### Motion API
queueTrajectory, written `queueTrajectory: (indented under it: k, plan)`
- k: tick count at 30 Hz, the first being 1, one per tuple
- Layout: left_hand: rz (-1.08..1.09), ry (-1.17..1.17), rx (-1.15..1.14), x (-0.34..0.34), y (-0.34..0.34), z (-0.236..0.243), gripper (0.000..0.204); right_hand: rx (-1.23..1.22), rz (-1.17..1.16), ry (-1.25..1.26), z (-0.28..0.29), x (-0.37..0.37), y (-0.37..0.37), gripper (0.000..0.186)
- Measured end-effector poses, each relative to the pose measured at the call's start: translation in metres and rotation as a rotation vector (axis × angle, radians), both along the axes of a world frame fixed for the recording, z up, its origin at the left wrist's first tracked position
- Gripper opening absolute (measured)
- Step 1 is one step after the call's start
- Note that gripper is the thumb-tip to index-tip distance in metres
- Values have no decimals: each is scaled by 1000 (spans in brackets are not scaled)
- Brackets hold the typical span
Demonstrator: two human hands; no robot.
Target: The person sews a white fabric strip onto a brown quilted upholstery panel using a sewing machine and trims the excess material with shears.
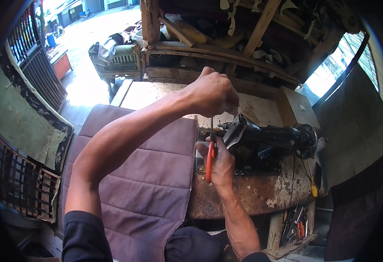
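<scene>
My left hand (214, 94) is raised above the head of the black sewing machine (270, 142), fingers curled in a pinch; what they hold is hidden. Below it my right hand (222, 163) grips scissors with orange-red handles (209, 168), blades pointing up beside the needle end of the machine. A quilted mauve-brown padded panel (139, 161) lies on the left, under my left forearm. The machine stands on a worn wooden tabletop (248, 196).
Behind is wooden shelving (200, 52) with scraps. A cardboard box (294, 109) sits back right. A yellow-handled tool (313, 185) is at the table's right edge, tools (298, 225) in a rack below. Metal gates (34, 65) and a sunlit street are left.
</scene>
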State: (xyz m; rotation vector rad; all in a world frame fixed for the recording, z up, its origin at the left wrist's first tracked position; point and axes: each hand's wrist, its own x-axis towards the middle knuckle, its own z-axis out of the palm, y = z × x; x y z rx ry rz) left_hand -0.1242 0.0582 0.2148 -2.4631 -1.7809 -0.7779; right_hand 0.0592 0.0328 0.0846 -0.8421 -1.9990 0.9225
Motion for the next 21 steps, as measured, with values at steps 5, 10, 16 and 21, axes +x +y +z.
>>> queueTrajectory:
  k: [5,10,16,21]
  plan:
    - [452,-56,-100,-63,-14,-34,37,73,-6,-368,-13,71,-16,45]
    - [835,97,-158,-197,-84,-173,53,117,-260,-684,-23,139,-7,52]
    - [943,-355,-63,-184,-102,-149,67,284,-385,-919,12,174,-8,57]
    - [526,-1029,383,-187,-118,-11,46,90,174,-210,30,71,3,64]
